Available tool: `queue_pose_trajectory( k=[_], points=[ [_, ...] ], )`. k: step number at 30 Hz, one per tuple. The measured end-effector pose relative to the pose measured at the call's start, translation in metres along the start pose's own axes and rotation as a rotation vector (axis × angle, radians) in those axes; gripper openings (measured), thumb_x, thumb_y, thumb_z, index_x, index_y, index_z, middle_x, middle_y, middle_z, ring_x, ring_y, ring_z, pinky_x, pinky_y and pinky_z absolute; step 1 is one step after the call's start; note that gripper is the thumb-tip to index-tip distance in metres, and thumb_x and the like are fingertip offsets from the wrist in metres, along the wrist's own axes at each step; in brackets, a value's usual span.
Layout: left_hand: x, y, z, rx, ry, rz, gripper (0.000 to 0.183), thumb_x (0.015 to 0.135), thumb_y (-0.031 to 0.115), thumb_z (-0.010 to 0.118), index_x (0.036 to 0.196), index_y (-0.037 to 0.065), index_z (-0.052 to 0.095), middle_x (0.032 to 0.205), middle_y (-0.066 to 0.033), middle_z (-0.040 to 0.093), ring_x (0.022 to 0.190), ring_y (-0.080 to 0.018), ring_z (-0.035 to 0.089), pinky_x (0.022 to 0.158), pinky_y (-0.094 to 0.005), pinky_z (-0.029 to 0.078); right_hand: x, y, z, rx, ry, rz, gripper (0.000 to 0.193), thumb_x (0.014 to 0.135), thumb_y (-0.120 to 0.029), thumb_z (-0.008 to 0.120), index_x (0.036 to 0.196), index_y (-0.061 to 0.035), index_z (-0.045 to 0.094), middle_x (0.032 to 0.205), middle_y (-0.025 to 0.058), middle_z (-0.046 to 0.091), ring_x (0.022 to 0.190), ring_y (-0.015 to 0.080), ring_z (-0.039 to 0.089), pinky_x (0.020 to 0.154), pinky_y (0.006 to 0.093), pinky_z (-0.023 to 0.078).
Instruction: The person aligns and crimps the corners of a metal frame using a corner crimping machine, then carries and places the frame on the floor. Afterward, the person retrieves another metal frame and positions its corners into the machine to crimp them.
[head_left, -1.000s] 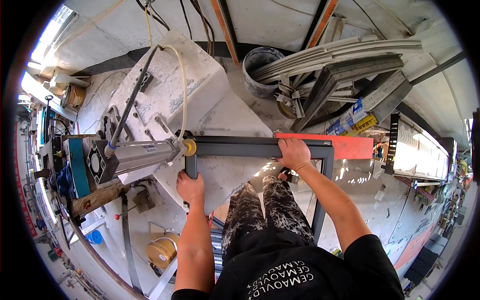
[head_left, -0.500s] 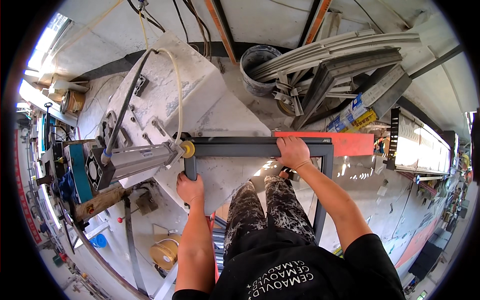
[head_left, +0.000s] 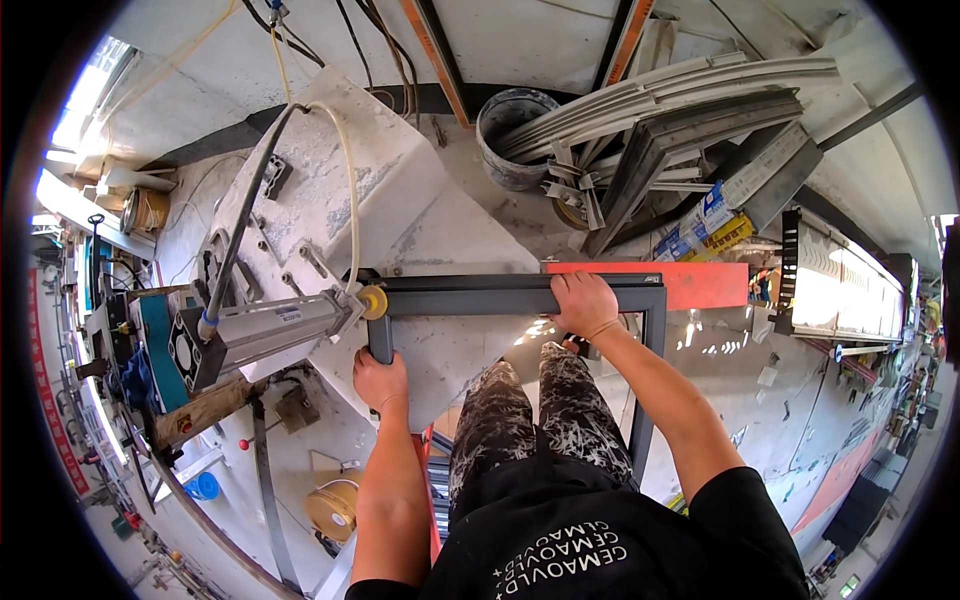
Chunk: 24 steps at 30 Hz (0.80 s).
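A dark grey window frame (head_left: 460, 302) rests with its long top bar across a white metal machine (head_left: 420, 225) and over a red bar (head_left: 705, 286). My left hand (head_left: 380, 381) is wrapped round the frame's short left side piece. Farther right, my right hand (head_left: 584, 303) grips the top bar near its right corner, fingers curled over the far edge. Just beyond my left hand, an air cylinder (head_left: 285, 325) points at the frame's left corner, a yellow round pad (head_left: 374, 300) at its end against or very near that corner. My body hides part of the frame's lower side.
A grey bucket (head_left: 515, 180) holding white profile strips stands behind the machine. Dark metal profiles (head_left: 640, 180) lie beside it. A hose (head_left: 352, 190) arches above the cylinder. At lower left are a tan round tub (head_left: 331, 510) and a red-knobbed lever (head_left: 245, 444).
Both hands keep the same grip on the frame, which has barely moved. The view has shifted very slightly, and my legs appear slightly farther apart.
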<state>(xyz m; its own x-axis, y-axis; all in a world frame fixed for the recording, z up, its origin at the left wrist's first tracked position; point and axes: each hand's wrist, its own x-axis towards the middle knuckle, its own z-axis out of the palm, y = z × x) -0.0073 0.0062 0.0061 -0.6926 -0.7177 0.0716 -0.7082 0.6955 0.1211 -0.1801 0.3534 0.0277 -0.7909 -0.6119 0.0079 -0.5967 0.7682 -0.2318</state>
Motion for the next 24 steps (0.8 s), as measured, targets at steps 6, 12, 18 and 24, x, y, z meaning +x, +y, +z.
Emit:
queue_pose_trajectory(
  k=[6, 12, 18, 24],
  points=[
    [0.0, 0.003, -0.003, 0.011, 0.009, -0.003, 0.038, 0.073, 0.028, 0.071, 0.101, 0.003, 0.065, 0.102, -0.0155, 0.069, 0.09, -0.0387, 0.066, 0.079, -0.0477, 0.054, 0.001, 0.0, -0.003, 0.004, -0.047, 0.019, 0.047, 0.063, -0.029, 0.08, 0.1, -0.0075, 0.061, 0.1, 0.0106, 0.066, 0.098, 0.0291, 0.061, 0.086, 0.0389, 0.051],
    [0.001, 0.004, -0.003, 0.002, 0.005, 0.005, 0.036, 0.073, 0.026, 0.07, 0.099, 0.001, 0.065, 0.102, -0.0163, 0.068, 0.09, -0.0392, 0.065, 0.08, -0.0478, 0.054, 0.003, 0.0, -0.009, 0.019, -0.072, 0.016, 0.046, 0.065, -0.028, 0.079, 0.101, -0.0073, 0.061, 0.103, 0.0111, 0.065, 0.102, 0.0292, 0.06, 0.087, 0.039, 0.05],
    [0.001, 0.003, -0.003, 0.002, -0.017, 0.015, 0.038, 0.072, 0.025, 0.07, 0.102, 0.001, 0.065, 0.102, -0.0167, 0.068, 0.091, -0.0397, 0.065, 0.081, -0.048, 0.053, 0.001, 0.003, -0.003, 0.038, 0.02, 0.003, 0.04, 0.064, -0.024, 0.073, 0.097, -0.0064, 0.061, 0.1, 0.0113, 0.065, 0.098, 0.0296, 0.061, 0.083, 0.0395, 0.051],
    [0.0, 0.0, -0.001, -0.013, 0.002, 0.03, 0.039, 0.072, 0.024, 0.07, 0.103, 0.0, 0.064, 0.102, -0.0183, 0.068, 0.091, -0.0404, 0.065, 0.082, -0.0482, 0.053, 0.002, 0.004, -0.002, 0.065, 0.054, -0.021, 0.042, 0.061, -0.023, 0.073, 0.098, -0.006, 0.061, 0.1, 0.0107, 0.065, 0.095, 0.0297, 0.062, 0.08, 0.0397, 0.052]
  ],
)
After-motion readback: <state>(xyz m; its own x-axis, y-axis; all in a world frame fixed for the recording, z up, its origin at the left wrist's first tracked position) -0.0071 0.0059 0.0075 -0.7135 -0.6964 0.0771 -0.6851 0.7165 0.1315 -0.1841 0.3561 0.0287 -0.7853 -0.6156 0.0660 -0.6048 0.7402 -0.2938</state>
